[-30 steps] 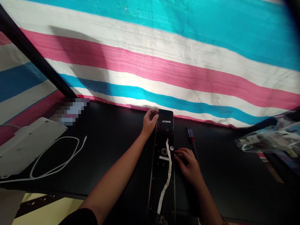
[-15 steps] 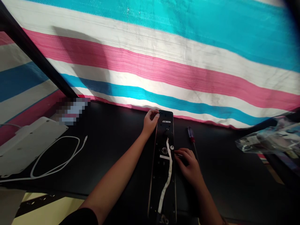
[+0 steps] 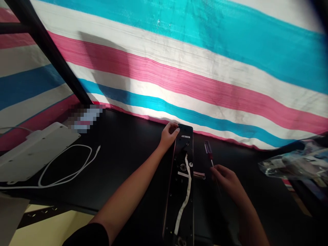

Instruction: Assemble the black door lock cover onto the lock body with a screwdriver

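A long black panel (image 3: 180,194), maybe a door lock's back plate, lies lengthwise before me. A white-wrapped cable (image 3: 188,191) runs along it. My left hand (image 3: 169,135) is closed on the panel's far left corner, thumb against the edge. To the right, my right hand (image 3: 227,176) pinches the thin shaft of a screwdriver (image 3: 208,148), whose clear and dark red handle points away from me. The shaft's lower part is partly hidden by the fingers. A small reddish, shiny piece (image 3: 199,175) sticks out beside the panel's right edge; I cannot make out its kind.
At the left lies a white flat box (image 3: 38,153) with a looped white cable (image 3: 84,164) on the black table (image 3: 123,147). A clear plastic bag (image 3: 289,162) with contents sits at the right. Striped sheeting (image 3: 179,68) hangs behind the table.
My right hand has left the panel's right side and moved right onto the screwdriver's shaft, uncovering the small reddish piece. My left hand keeps its hold. The view has shifted slightly.
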Action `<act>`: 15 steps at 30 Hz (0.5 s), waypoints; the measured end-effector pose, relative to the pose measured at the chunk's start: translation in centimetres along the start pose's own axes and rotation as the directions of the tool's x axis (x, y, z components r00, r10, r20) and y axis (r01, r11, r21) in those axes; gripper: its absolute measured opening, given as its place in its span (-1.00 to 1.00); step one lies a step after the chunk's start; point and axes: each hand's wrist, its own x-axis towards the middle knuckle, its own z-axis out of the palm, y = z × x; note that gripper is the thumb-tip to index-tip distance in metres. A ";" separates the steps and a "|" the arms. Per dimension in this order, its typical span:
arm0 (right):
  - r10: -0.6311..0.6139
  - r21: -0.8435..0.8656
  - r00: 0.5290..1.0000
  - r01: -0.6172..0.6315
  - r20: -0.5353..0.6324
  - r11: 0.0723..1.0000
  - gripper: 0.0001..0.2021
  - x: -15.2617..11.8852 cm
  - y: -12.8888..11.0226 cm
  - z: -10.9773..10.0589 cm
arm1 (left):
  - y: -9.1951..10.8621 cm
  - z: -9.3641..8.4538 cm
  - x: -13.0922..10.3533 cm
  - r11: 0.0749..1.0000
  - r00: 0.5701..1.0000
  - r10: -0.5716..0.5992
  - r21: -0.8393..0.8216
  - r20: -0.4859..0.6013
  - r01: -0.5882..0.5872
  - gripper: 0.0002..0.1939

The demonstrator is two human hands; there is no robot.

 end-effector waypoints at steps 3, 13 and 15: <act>-0.098 0.373 0.960 0.194 -0.261 0.907 -0.69 -2.5 -4.1 2.0 | -0.3 0.0 0.1 1.000 1.000 -0.020 -0.004 0.004 0.020 -0.89; -0.560 0.048 0.751 0.611 -0.350 0.790 -0.84 -4.0 -8.8 9.9 | 0.0 -0.1 -0.8 0.996 0.994 -0.085 -0.018 -0.073 0.084 -0.63; -0.595 0.052 0.717 0.653 -0.364 0.755 -0.86 -4.2 -8.2 10.4 | 0.4 -0.1 -0.8 0.994 0.991 -0.107 -0.011 -0.079 0.107 -0.62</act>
